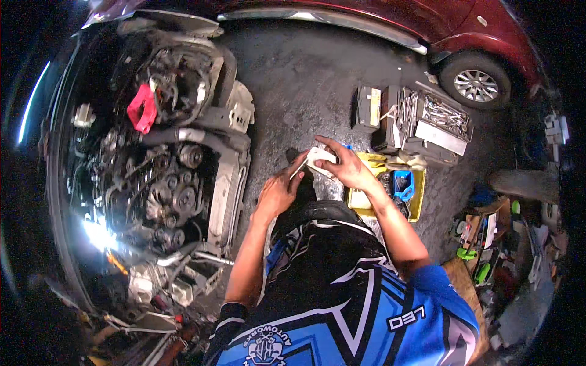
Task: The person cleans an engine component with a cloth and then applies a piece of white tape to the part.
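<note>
In front of my waist my two hands are close together. My right hand [345,166] is closed around a small white object [320,158], which looks like a folded cloth or a small packet; its kind is not clear. My left hand [278,194] is pinched on a thin pale strip [299,167], held at a slant right beside the white object. Whether the strip touches the white object, I cannot tell. My fingers hide part of both things.
An opened engine bay [171,201] with a pink cloth [143,108] and a bright work light [101,236] lies left. On the floor at right are a yellow crate [420,194], a battery [367,108] and a toolbox of wrenches [447,141]. A red car [390,21] stands beyond.
</note>
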Available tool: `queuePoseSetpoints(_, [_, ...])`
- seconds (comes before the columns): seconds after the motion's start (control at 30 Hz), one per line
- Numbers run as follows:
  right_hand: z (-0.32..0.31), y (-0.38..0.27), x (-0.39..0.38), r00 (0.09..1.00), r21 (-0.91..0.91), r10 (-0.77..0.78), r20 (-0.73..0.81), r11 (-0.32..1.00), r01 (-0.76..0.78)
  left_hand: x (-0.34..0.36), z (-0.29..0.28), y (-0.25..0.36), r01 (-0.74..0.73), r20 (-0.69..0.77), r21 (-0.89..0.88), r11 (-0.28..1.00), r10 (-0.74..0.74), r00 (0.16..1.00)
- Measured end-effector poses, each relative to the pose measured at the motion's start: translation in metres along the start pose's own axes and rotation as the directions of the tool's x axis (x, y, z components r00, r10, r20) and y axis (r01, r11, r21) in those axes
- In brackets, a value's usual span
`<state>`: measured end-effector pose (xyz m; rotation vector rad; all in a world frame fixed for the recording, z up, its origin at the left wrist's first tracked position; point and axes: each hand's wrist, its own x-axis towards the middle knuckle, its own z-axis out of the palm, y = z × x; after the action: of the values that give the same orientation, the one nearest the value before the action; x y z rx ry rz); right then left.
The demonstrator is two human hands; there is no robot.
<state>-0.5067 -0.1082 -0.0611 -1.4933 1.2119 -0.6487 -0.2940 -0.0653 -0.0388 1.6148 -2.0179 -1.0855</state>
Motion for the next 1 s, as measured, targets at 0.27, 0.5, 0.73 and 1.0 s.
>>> queuePoseSetpoints(0.27, [-0.028,-0.031,0.136,0.996,-0.027,0.068,0.066,0.997,-0.067,0.116,-0.092,-0.037,-0.070,-0.055,0.051,0.996,0.072,0.996])
queuePoseSetpoints(0.5, [-0.032,-0.017,0.232,0.998,0.043,-0.043,0.050,0.998,0.040,0.185,-0.145,-0.041,-0.054,-0.005,-0.108,0.993,0.053,0.999])
queuePoseSetpoints(0.73, [-0.077,-0.032,0.327,0.930,0.494,-0.095,0.355,0.864,-0.101,0.256,-0.177,-0.027,0.233,0.163,-0.147,0.961,-0.209,0.964])
queuePoseSetpoints(1.0, [-0.148,-0.007,0.512,0.843,0.382,0.133,0.522,0.847,-0.370,0.396,-0.209,-0.013,0.275,0.106,-0.024,0.961,-0.271,0.957])
